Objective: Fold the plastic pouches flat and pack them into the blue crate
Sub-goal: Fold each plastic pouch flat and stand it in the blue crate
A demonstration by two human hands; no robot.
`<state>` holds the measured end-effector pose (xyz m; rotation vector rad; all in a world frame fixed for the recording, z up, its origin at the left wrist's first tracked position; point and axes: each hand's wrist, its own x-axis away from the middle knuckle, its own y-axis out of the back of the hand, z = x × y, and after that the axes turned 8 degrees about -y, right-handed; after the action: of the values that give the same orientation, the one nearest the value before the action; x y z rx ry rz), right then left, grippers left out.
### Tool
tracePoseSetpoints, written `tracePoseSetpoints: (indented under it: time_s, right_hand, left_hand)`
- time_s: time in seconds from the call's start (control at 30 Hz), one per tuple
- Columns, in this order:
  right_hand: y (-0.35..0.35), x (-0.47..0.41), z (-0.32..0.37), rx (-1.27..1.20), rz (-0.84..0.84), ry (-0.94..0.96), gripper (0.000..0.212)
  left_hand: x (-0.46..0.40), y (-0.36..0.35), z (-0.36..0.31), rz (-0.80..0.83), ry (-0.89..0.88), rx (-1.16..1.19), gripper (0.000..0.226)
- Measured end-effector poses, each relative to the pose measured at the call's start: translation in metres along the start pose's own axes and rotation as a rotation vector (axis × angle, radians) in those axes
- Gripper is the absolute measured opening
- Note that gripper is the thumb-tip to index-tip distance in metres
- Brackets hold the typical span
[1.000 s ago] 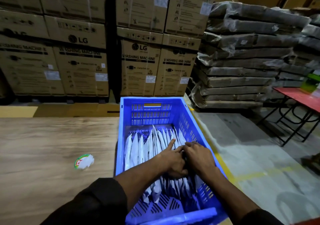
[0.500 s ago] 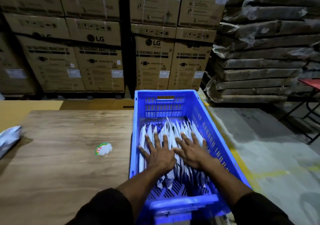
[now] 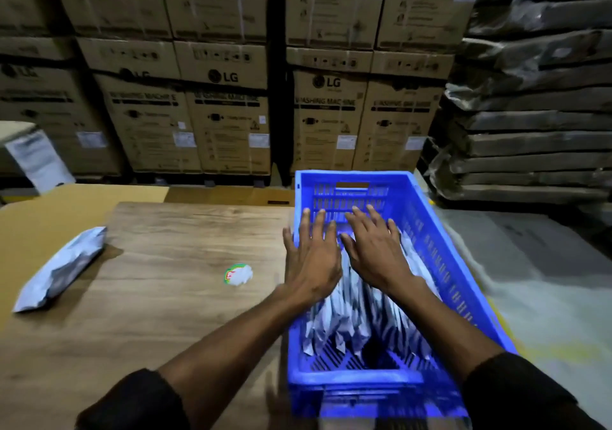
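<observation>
Both hands, left hand [image 3: 313, 257] and right hand [image 3: 376, 250], have slid forward with fingers spread flat, seemingly pressing the upright pouches [image 3: 344, 317] compact inside the blue crate [image 3: 450, 264].

White pouches [image 3: 347, 317] stand packed edgewise in the blue crate [image 3: 440, 244]; another pouch [image 3: 61, 269] lies on the table.

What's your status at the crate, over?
Both hands, left and right, open over blue plastic crate. White plastic pouches packed upright inside. One white pouch on wooden table.
</observation>
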<state>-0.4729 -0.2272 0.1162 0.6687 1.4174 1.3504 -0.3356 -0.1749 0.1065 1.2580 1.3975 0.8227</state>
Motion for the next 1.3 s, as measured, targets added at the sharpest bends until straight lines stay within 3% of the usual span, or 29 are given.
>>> tracePoseSetpoints:
  time_s: [0.1,0.2,0.4,0.73,0.87,1.13,1.23,1.3]
  right_hand:
    - [0.014,-0.023,0.055,-0.038,-0.096,0.113,0.052]
    - [0.015,-0.039,0.113,0.001,-0.091,0.227,0.045]
    - [-0.011,-0.059,0.228,0.098,0.171,0.407,0.044]
    - [-0.15,-0.008,0.377,0.087,0.519,0.488,0.056]
    - [-0.175,0.003,0.399,0.095,0.526,0.499,0.09]
    - [-0.199,-0.004,0.406,0.132,0.608,0.471,0.076]
    - [-0.198,-0.006,0.402,0.15,0.597,0.454,0.056]
    - [-0.195,-0.006,0.398,0.15,0.575,0.426,0.063]
  left_hand:
    - [0.011,0.03,0.047,-0.169,0.014,-0.033,0.063]
    - [0.034,0.051,0.103,-0.176,0.136,-0.058,0.056]
    - [0.11,0.052,0.23,-0.063,0.381,-0.121,0.06]
    - [0.217,0.037,0.461,0.044,0.632,-0.306,0.084]
    - [0.222,0.03,0.507,0.062,0.714,-0.167,0.096]
    - [0.207,0.013,0.535,-0.071,0.794,0.153,0.087]
    - [0.209,-0.006,0.539,-0.071,0.739,0.127,0.079]
    - [0.212,-0.023,0.534,-0.03,0.607,0.116,0.091]
